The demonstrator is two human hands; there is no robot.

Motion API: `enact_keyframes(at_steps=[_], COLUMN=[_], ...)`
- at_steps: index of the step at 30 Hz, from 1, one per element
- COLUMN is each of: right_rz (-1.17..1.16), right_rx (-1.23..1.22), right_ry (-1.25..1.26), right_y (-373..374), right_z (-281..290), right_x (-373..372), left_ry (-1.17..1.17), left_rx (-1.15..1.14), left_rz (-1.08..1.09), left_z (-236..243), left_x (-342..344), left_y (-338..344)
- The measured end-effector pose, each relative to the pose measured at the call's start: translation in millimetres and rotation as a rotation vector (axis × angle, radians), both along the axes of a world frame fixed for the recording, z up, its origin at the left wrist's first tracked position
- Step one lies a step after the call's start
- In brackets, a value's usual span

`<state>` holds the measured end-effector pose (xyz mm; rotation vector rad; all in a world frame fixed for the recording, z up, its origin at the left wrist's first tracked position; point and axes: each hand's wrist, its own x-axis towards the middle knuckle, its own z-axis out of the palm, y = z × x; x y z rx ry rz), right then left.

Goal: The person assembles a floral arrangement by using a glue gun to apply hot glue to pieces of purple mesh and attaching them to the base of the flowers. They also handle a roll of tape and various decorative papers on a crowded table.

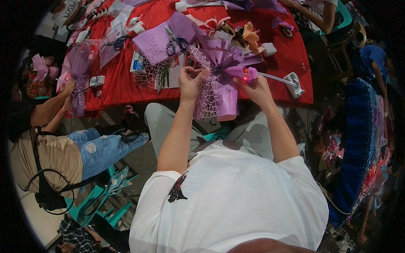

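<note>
My right hand (255, 88) grips a pink hot glue gun (244, 73) with a small red light glowing on it. The gun lies across the front of a bouquet wrapped in purple paper (227, 59). My left hand (192, 82) is closed in a pinch at the edge of a strip of pale pink web netting (210, 100). That netting hangs down the bouquet's left side, over the rolled purple paper (228, 101) at its base. Whatever else sits between my left fingertips is too small to make out.
Dark-handled scissors (171, 40) lie on purple paper beyond my left hand. A peach artificial flower (250, 37) and a white foam block (268, 49) are behind the bouquet. At right, a white plastic piece (294, 84) sits on the red tablecloth (291, 63). Another person (50, 156) works at left.
</note>
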<state>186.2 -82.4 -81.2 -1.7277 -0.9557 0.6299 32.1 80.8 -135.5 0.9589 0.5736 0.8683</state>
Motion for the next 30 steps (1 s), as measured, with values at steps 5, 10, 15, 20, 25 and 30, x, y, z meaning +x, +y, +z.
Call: enact_keyframes(at_steps=[5, 10, 15, 20, 25, 30], right_rz=[-0.01, -0.002, 0.001, -0.002, -0.02, -0.021], right_rx=[-0.059, -0.047, -0.189, -0.088, -0.189, -0.16], right_ry=[-0.023, -0.159, -0.24, -0.225, -0.223, -0.281], right_y=[1.1, 3.3, 6.4, 4.9, 2.1, 4.4], right_z=[-1.1, -10.5, 7.3, 14.5, 7.6, 5.9], right_x=[-0.3, 1.7, -5.4, -8.8, -4.8, -5.0], left_ry=[0.008, -0.02, 0.01, 0.017, 0.079, 0.049], left_rx=[-0.002, -0.053, -0.033, -0.002, 0.008, -0.006], left_rz=[0.011, 0.002, 0.019, 0.017, 0.036, 0.029], left_z=[0.0, 3.9, 1.5, -0.9, 1.1, 2.1], left_x=[-0.2, -0.5, -1.6, -2.1, -1.2, 0.0], left_y=[-0.4, -2.1, -1.2, -0.2, -0.7, -1.4])
